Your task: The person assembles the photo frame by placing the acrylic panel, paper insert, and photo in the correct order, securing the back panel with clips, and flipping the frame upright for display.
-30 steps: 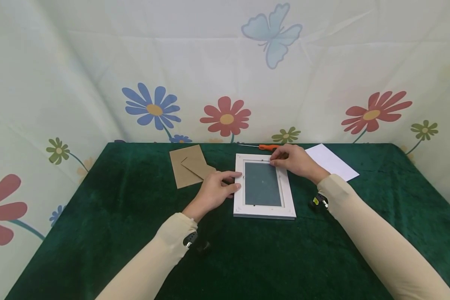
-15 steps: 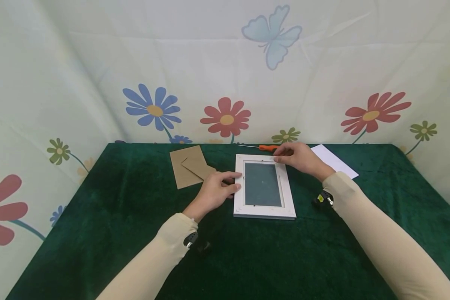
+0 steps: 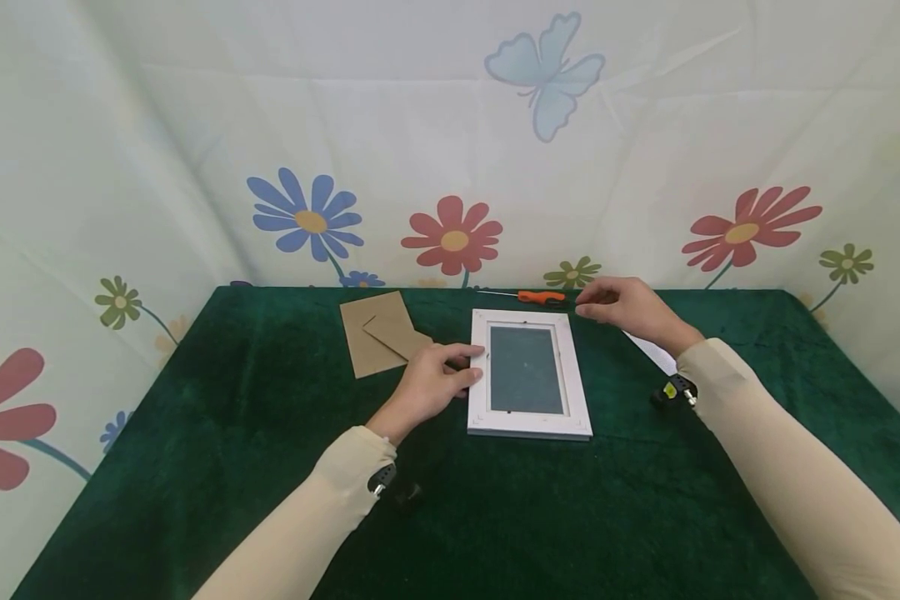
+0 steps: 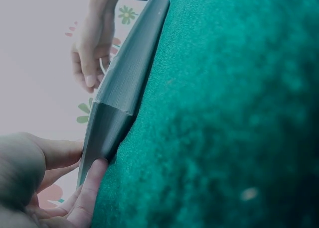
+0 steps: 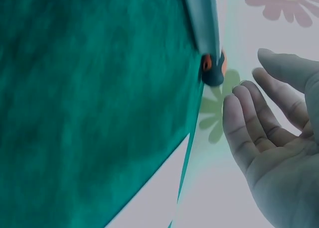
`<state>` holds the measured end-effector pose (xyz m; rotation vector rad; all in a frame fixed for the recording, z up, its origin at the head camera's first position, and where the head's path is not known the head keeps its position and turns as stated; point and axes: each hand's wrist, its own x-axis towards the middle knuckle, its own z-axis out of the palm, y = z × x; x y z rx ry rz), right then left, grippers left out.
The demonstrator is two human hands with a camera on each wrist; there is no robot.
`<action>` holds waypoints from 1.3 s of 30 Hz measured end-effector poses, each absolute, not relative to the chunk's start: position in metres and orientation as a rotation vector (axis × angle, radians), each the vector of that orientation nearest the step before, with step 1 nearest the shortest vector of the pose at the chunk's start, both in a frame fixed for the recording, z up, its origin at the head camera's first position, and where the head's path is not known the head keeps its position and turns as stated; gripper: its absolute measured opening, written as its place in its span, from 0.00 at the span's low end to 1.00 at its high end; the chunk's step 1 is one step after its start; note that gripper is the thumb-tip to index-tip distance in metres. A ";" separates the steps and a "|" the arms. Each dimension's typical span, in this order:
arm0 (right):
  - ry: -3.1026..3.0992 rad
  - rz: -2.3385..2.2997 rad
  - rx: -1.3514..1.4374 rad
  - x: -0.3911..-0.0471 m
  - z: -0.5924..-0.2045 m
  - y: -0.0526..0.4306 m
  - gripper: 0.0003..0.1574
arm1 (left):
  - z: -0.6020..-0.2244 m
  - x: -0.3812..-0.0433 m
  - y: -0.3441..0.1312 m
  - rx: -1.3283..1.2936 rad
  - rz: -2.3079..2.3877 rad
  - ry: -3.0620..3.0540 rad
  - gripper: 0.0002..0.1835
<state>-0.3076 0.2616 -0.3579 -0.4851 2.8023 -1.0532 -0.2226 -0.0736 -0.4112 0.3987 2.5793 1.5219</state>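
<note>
A white picture frame lies on the green cloth with small dark tabs round its opening, where a grey-blue pane shows. My left hand grips the frame's left edge, index finger and thumb on the border; in the left wrist view another finger presses against its side. Off the frame's top right corner, my right hand hovers with loosely bent fingers. Nothing sits between those fingers in the right wrist view, where the palm of the hand shows. An orange-handled screwdriver lies just behind the frame.
Left of the frame lies a brown board with a folded-out brown flap on it. A white sheet is partly hidden under the right forearm. Behind the table hangs a flowered curtain.
My right hand has left the frame's top right corner and moved right, uncovering the screwdriver handle and covering more of the white sheet. The left hand and the frame have stayed put.
</note>
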 end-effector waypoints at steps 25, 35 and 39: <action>2.853 -0.977 -0.194 -0.311 -0.367 0.349 0.30 | -0.412 -0.222 -0.074 0.398 1.521 2.587 0.23; 2.872 -0.923 -0.123 -0.309 -0.372 0.370 0.30 | -0.411 -0.221 -0.074 0.395 1.527 2.584 0.23; 2.881 -0.895 -0.105 -0.309 -0.373 0.374 0.29 | -0.411 -0.221 -0.074 0.392 1.527 2.583 0.22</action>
